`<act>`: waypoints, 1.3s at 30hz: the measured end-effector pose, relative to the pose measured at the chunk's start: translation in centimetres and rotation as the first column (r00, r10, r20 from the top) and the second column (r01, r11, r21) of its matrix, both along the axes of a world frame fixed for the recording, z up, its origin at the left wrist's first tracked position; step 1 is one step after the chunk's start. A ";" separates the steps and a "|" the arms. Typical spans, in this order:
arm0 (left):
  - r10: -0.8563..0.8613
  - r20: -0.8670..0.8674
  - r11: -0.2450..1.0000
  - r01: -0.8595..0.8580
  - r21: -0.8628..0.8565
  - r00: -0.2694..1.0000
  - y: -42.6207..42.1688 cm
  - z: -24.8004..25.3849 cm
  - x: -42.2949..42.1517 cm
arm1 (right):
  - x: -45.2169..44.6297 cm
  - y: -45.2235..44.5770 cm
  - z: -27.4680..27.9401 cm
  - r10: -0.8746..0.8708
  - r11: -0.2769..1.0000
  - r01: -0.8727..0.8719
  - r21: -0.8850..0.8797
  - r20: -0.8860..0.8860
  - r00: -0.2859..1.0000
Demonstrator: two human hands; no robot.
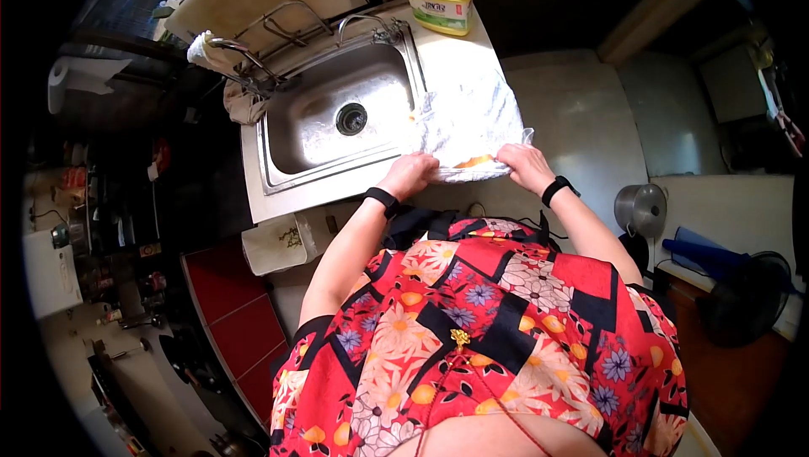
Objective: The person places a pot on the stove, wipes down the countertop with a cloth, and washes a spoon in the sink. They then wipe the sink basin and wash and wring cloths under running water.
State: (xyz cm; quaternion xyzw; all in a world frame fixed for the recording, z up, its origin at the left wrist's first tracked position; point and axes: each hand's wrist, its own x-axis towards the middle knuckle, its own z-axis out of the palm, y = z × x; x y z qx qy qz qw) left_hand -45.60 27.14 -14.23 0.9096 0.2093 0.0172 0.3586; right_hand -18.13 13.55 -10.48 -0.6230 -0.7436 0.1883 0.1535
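Note:
A white cloth (472,124) with an orange patch near its front edge lies spread on the counter (447,57), right of the sink, and its near edge is lifted at the counter's front. My left hand (411,175) pinches the near left corner of the cloth, fingers closed. At the near right corner, my right hand (526,168) grips the edge between closed fingers. Each wrist wears a black band.
The steel sink (337,112) has a faucet (244,57) at its back left. A yellow bottle (440,2) with a pump stands behind the cloth. A metal pot (640,209) and a black fan (746,299) are at the right. A white bin (278,246) sits below the counter.

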 end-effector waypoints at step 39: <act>0.525 0.233 0.849 -0.483 -0.215 0.819 7.8 7.0 0.8 | 6.7 13.0 4.4 -0.251 0.966 0.208 0.152 0.376 0.892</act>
